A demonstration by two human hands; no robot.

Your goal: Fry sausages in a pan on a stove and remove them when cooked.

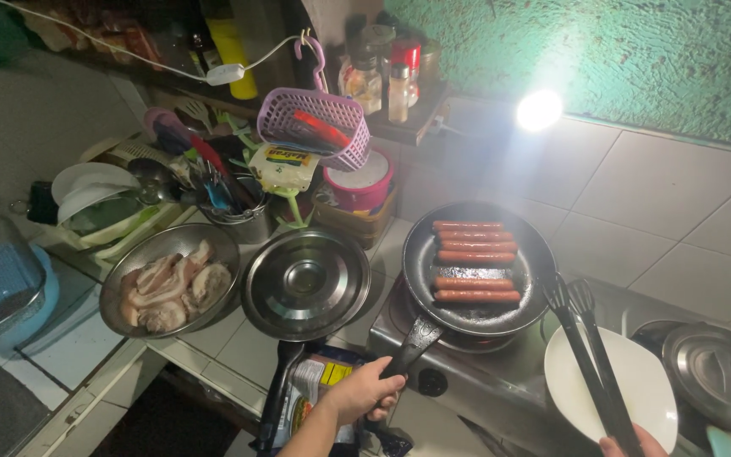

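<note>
A black frying pan (535, 254) sits on a stove burner with several red sausages (475, 258) lying in oil. My left hand (364, 391) grips the pan's black handle (416, 338) at the front. My right hand (632, 442), barely in view at the bottom edge, holds black tongs (590, 355) whose tips rest near the pan's right rim. The tongs cross over an empty white plate (636, 389) on the stove.
A covered pan with a steel lid (305, 283) stands left of the stove, beside a metal bowl of raw meat (171, 288). A dish rack, utensil cup and purple basket (315, 127) crowd the back. Another steel lid (717, 377) lies at right. A bright lamp (539, 110) glares on the wall.
</note>
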